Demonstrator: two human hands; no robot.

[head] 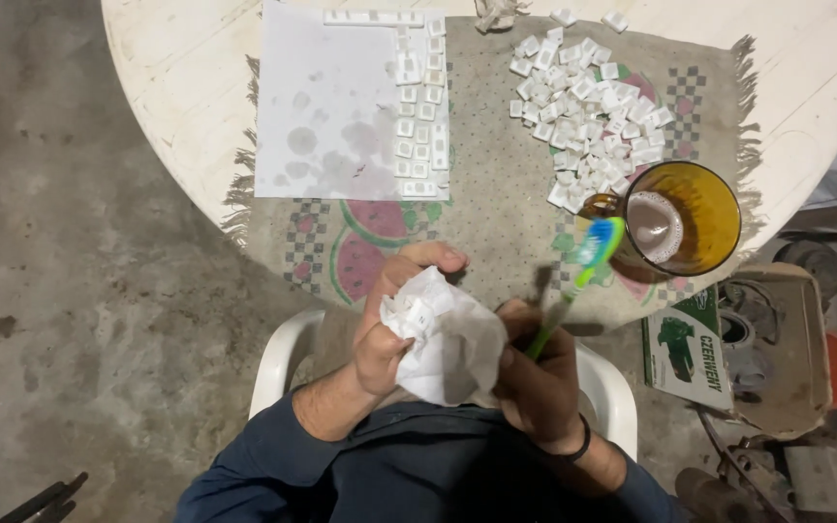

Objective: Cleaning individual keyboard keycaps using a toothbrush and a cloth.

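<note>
My left hand (387, 324) grips a crumpled white tissue (452, 344) with a small white keycap (411, 313) pressed into it. My right hand (533, 373) holds a green and blue toothbrush (583, 266), its head pointing up toward an amber glass mug (704, 208) of cloudy liquid. A heap of white keycaps (588, 107) lies on the cloth mat (496, 194) to the upper right. Rows of keycaps (418, 107) sit along the right side of a white paper sheet (326, 97) at the upper left.
A round white table (176, 68) carries the fringed mat with a watermelon print. I sit on a white plastic chair (278, 363). A green and white box (685, 349) and a dusty tray of parts (777, 339) lie on the floor at right.
</note>
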